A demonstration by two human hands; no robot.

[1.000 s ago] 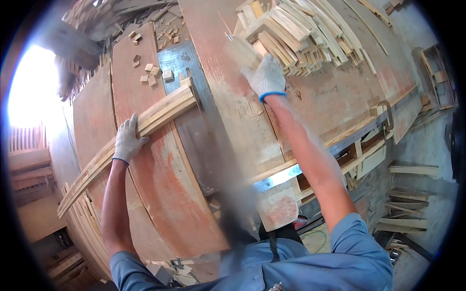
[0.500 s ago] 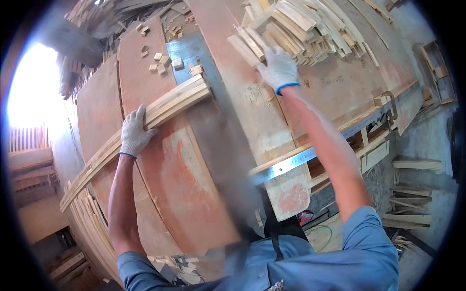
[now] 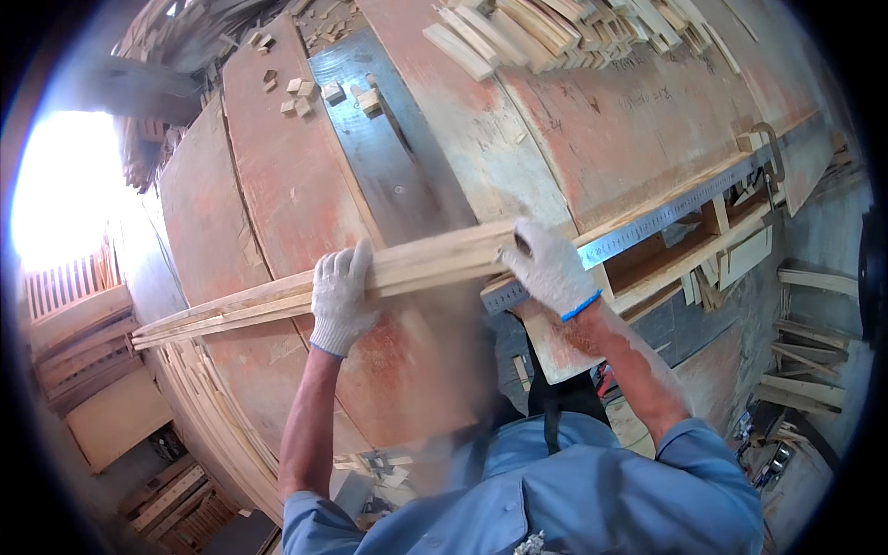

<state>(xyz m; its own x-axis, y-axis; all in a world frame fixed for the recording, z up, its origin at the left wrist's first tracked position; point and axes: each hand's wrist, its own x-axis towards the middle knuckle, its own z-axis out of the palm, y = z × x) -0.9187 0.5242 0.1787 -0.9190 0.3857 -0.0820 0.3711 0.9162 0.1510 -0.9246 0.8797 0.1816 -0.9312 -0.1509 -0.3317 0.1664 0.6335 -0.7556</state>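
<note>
A bundle of long, pale wooden strips [image 3: 435,257] slants across the table in front of me, its far end running out to the left. My left hand [image 3: 344,294], in a white knitted glove, is closed around the bundle partway along. At the bundle's right end, my gloved right hand [image 3: 555,270] grips the strips with fingers and thumb. Beyond them, a metal plate [image 3: 370,69] with a long slot is set into the tabletop. A small wooden block [image 3: 369,102] lies beside the slot.
Cut wooden pieces [image 3: 527,32] are heaped at the far side. Small offcuts [image 3: 298,97] lie left of the plate. A metal ruler [image 3: 647,222] runs along the table's right edge, near a clamp [image 3: 770,153]. More long strips [image 3: 217,407] lie at lower left.
My right hand has left the heap of cut pieces and come back to the strips' right end. The bundle has moved nearer to me and rightward, away from the slot, with my left hand.
</note>
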